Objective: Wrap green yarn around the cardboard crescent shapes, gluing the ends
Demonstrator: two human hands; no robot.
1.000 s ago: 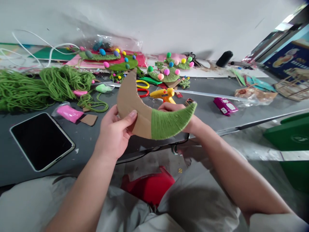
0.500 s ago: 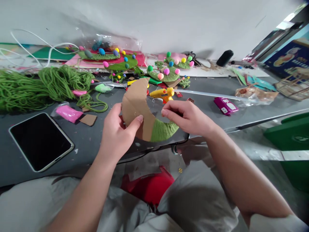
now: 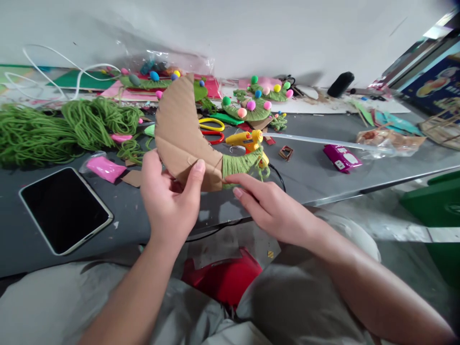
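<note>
A crescent-shaped piece of cardboard is raised above the table, its right end wound with green yarn. My left hand grips the bare lower left part, thumb on the front face and fingers behind. At the lower edge, where the wrapping begins, my right hand has its index finger and thumb closed around the yarn; the strand between them is mostly hidden. Loose yarn ends dangle at the wrapped tip. Behind the crescent lie a yellow glue gun and scissors with yellow and red handles.
Bundles of green yarn lie at the left, above a black-screened tablet and a pink packet. Yarn-covered shapes with pompoms line the back. A purple box sits right, near the table edge; a green bin stands beyond.
The crescent has moved left and up, with its wrapped end turned upward. My right hand has gone from the wrapped end down and left to the crescent's lower edge.
</note>
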